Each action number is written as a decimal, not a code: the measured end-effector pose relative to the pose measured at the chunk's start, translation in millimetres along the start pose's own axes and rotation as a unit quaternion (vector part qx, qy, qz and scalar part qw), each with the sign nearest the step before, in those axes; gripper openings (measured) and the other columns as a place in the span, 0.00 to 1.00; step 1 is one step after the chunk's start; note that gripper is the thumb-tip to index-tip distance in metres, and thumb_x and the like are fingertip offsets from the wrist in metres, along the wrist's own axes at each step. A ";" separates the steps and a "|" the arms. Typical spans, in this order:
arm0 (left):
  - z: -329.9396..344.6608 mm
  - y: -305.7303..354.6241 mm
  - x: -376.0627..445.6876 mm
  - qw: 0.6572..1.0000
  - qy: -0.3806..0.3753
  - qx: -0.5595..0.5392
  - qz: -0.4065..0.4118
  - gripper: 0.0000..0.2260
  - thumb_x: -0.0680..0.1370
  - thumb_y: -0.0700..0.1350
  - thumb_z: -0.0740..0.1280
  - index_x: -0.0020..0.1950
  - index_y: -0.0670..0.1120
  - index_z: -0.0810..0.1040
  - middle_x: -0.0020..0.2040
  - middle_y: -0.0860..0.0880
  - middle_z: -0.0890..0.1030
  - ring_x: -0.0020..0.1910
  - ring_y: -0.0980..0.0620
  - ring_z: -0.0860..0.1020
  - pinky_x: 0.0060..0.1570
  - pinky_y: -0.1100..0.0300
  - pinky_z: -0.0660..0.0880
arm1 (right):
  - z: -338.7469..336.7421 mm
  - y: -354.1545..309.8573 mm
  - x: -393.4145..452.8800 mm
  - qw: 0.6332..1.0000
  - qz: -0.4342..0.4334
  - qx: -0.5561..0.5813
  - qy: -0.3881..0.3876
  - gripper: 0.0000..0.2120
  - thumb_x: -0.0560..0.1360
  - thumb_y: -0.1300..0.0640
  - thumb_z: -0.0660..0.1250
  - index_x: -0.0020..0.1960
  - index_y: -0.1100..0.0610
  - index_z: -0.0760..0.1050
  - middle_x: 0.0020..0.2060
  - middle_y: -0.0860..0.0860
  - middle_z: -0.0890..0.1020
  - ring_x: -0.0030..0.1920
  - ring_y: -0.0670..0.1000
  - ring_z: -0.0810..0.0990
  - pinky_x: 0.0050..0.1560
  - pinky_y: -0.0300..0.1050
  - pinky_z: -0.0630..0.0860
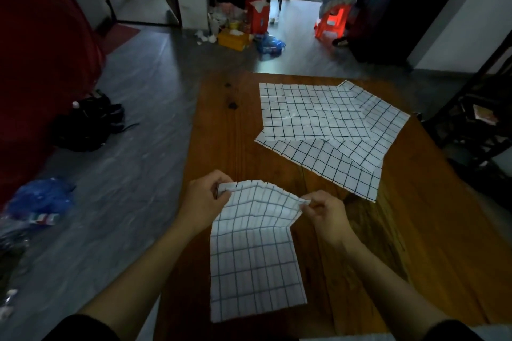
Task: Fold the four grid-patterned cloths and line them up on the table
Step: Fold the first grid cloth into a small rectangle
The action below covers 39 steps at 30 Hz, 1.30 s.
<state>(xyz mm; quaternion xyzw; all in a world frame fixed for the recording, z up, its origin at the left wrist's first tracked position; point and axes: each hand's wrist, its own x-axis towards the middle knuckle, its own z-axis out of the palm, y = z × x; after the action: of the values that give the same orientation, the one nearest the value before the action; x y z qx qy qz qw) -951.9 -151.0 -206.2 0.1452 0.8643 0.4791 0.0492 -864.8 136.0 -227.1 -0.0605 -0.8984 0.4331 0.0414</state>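
Observation:
A white cloth with a dark grid (253, 254) lies near the front of the wooden table (415, 229), its far edge lifted. My left hand (203, 200) pinches the cloth's far left corner. My right hand (322, 211) pinches its far right corner. Farther back, a pile of unfolded grid cloths (318, 119) lies spread flat and overlapping; a lower one (340, 166) sticks out toward me.
The table's left edge drops to a grey floor with a black bag (86, 124) and blue plastic (41, 199). A dark chair (482, 119) stands at the right. Floor clutter and a red stool (332, 21) sit far behind.

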 end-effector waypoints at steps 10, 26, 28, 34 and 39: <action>-12.8 5.2 8.0 0.998 0.016 0.015 0.051 0.09 0.74 0.35 0.71 0.42 0.49 0.78 0.41 0.54 0.80 0.42 0.58 0.78 0.41 0.68 0.75 | -12.6 -11.7 17.0 0.992 -0.090 -0.090 0.008 0.07 0.74 0.61 0.71 0.48 0.49 0.81 0.45 0.40 0.79 0.51 0.42 0.76 0.53 0.40 0.75; -11.2 -49.3 -78.8 0.984 -0.148 0.076 0.064 0.12 0.72 0.40 0.72 0.42 0.57 0.74 0.47 0.58 0.76 0.48 0.57 0.77 0.46 0.55 0.79 | 18.3 9.6 -62.8 0.972 -0.053 -0.181 -0.140 0.09 0.74 0.59 0.69 0.51 0.48 0.78 0.51 0.41 0.75 0.55 0.41 0.73 0.60 0.42 0.73; -12.6 -52.1 -86.0 0.975 -0.190 0.096 0.070 0.11 0.72 0.43 0.72 0.42 0.58 0.74 0.48 0.59 0.76 0.49 0.60 0.76 0.47 0.57 0.79 | 19.9 15.0 -70.8 0.964 -0.049 -0.200 -0.168 0.09 0.74 0.58 0.69 0.51 0.46 0.76 0.52 0.40 0.75 0.56 0.40 0.72 0.61 0.44 0.73; -15.5 -43.5 -100.2 0.948 -0.298 0.109 0.010 0.13 0.69 0.58 0.76 0.47 0.59 0.75 0.46 0.57 0.77 0.43 0.60 0.77 0.40 0.61 0.79 | 35.0 18.7 -89.4 0.945 -0.007 -0.222 -0.239 0.21 0.71 0.39 0.70 0.61 0.41 0.71 0.59 0.37 0.71 0.61 0.37 0.68 0.64 0.39 0.67; -8.6 -44.3 -96.5 0.969 -0.222 0.111 0.018 0.05 0.74 0.55 0.71 0.46 0.58 0.76 0.45 0.58 0.77 0.44 0.61 0.77 0.45 0.57 0.80 | 47.6 13.4 -88.4 0.963 -0.017 -0.203 -0.178 0.16 0.77 0.42 0.63 0.62 0.46 0.73 0.58 0.40 0.73 0.59 0.39 0.70 0.63 0.42 0.72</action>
<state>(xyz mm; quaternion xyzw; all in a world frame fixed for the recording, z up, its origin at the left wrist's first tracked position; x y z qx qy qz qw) -871.0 -208.9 -244.2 0.2679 0.8769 0.3365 0.2147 -782.4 94.8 -269.1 0.0253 -0.9611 0.2448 -0.1250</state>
